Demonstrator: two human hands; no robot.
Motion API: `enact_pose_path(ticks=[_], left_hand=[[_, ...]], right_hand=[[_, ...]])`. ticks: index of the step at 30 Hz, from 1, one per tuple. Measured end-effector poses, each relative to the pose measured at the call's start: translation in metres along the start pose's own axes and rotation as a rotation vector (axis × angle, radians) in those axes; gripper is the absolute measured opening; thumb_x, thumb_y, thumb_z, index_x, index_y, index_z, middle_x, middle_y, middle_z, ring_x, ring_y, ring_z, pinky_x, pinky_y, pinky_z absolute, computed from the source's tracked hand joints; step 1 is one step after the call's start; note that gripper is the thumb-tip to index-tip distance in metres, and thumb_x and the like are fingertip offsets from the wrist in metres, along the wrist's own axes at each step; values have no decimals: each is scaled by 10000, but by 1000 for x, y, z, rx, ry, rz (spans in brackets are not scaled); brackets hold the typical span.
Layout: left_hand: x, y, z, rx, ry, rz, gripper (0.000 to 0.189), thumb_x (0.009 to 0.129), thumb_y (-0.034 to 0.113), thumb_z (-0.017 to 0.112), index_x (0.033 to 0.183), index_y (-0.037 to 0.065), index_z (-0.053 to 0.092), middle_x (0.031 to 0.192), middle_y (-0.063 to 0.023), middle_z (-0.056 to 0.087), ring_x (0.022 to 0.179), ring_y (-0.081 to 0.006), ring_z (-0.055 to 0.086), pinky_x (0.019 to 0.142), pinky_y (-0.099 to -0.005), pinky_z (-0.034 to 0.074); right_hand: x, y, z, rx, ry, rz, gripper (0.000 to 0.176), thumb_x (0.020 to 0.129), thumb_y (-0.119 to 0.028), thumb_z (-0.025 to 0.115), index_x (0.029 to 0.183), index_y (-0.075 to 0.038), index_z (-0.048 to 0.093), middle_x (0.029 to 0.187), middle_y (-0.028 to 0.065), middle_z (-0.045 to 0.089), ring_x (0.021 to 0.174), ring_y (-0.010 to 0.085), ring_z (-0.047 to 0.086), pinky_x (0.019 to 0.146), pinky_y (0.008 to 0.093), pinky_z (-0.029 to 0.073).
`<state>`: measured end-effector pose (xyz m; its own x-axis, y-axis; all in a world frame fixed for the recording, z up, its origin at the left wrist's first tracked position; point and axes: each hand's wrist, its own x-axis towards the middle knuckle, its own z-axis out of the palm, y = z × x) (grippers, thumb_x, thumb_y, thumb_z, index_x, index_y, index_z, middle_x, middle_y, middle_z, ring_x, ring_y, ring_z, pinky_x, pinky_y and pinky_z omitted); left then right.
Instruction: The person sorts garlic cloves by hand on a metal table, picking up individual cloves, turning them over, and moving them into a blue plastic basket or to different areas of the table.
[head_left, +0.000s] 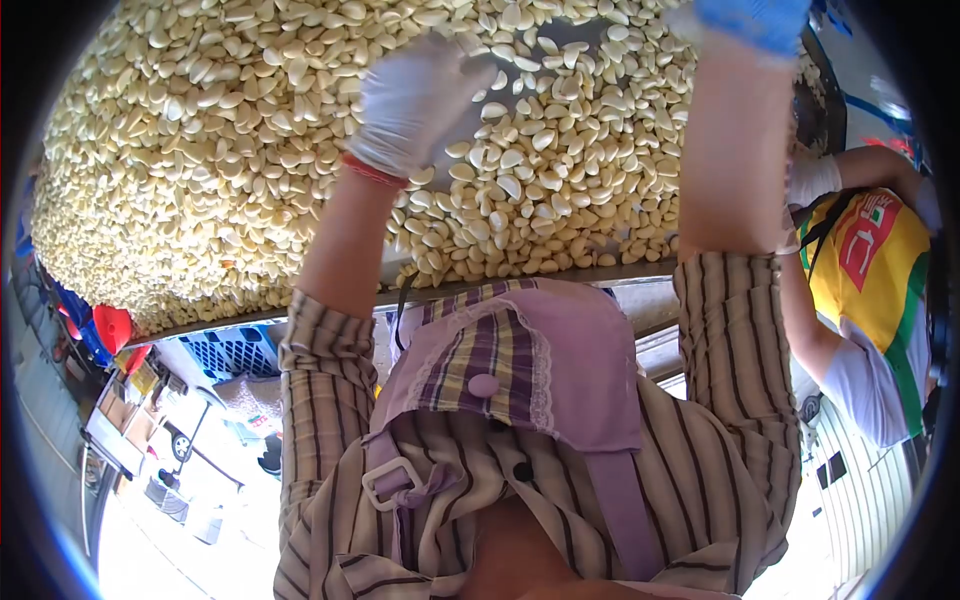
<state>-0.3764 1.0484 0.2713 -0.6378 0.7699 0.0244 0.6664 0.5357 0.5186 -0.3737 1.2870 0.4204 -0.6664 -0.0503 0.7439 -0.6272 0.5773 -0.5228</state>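
Fingers (462,72) of the white-gloved left hand (412,105) lay unclenched on pale peeled garlic cloves (200,150) directly beneath; the blue-gloved right hand (752,20) reached the steel desk's (520,287) far edge, its grip impossible to tell.

A: What's at seven o'clock?
B: Hard daylight on a pale floor (190,540), washed out almost white.
A: And above that?
B: A blue slatted crate (235,350) beneath the steel counter (600,272), with red plastic (112,327) at nine o'clock.
A: The other side?
B: A white ribbed wall (870,490) at four o'clock and a person in a yellow shirt (885,260) at three.
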Motion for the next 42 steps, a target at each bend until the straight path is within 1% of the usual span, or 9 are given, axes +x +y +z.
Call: enact_pose_path(ticks=[3, 6, 14, 22, 27, 30, 32, 38, 42], left_hand=[[-35, 3, 58, 67, -134, -74, 234, 891, 341, 645, 976, 123, 658, 830, -78, 669, 725, -251, 671, 612, -365, 524], [-48, 0, 76, 41, -57, -29, 221, 889, 308, 653, 952, 96, 653, 826, -111, 678, 728, -286, 675, 632, -410, 536], [-92, 32, 23, -634, -70, -287, 206, 899, 171, 687, 1019, 4, 667, 697, -113, 657, 620, -213, 633, 576, -325, 484], [-138, 47, -20, -998, -518, -294, 93, 918, 73, 616, 965, 3, 656, 761, -88, 611, 680, -150, 590, 625, -287, 469], [-229, 6, -92, -568, -1023, -438, 219, 891, 230, 669, 841, 17, 674, 707, -102, 617, 654, -226, 618, 584, -330, 458], [-306, -10, -132, -79, -875, -477, 287, 806, 318, 730, 746, 46, 657, 665, -121, 621, 605, -298, 610, 549, -384, 465], [-357, -34, -148, 367, -828, -463, 287, 759, 349, 759, 804, 74, 690, 697, -107, 629, 635, -284, 623, 571, -388, 495], [-212, 7, -85, 31, 194, -333, 192, 887, 192, 696, 991, 30, 698, 896, -109, 689, 749, -208, 668, 662, -321, 532], [-71, 46, 4, -173, 116, -189, 346, 962, 382, 569, 1106, 87, 678, 997, -106, 681, 872, -255, 681, 760, -382, 526]], right_hand=[[-82, -6, 42, -289, 224, 87, 284, 927, -172, 639, 1154, -2, 647, 1043, 88, 671, 910, 145, 636, 752, 248, 518], [-171, -40, 57, -180, -2, 835, 230, 925, -199, 677, 1134, -103, 671, 843, 16, 682, 732, 89, 645, 664, 234, 540], [-233, -113, 97, -134, -250, 930, 359, 901, -253, 716, 1183, -44, 639, 930, 57, 684, 804, 121, 654, 703, 262, 546], [-201, -128, 81, 936, -394, 1727, 294, 930, -333, 676, 1032, -58, 670, 738, -3, 637, 562, 65, 583, 521, 234, 492], [-218, -110, 34, -62, -655, 736, 208, 885, -326, 712, 1005, -156, 713, 853, -3, 647, 700, 118, 631, 628, 252, 536], [-201, -64, 13, -370, -689, 928, 221, 864, -309, 722, 1043, -181, 721, 927, 4, 645, 874, 163, 655, 729, 287, 560], [-203, -33, 14, -634, -582, 370, 230, 878, -330, 697, 1070, -203, 708, 965, 0, 646, 949, 197, 651, 786, 339, 564], [-227, 13, 32, -868, -967, 348, 259, 915, -333, 644, 1118, -176, 676, 1025, 29, 648, 984, 207, 639, 815, 344, 552], [-230, 13, 29, -822, -976, 642, 278, 917, -371, 637, 1160, -240, 659, 1046, 28, 631, 999, 230, 645, 858, 376, 549]])
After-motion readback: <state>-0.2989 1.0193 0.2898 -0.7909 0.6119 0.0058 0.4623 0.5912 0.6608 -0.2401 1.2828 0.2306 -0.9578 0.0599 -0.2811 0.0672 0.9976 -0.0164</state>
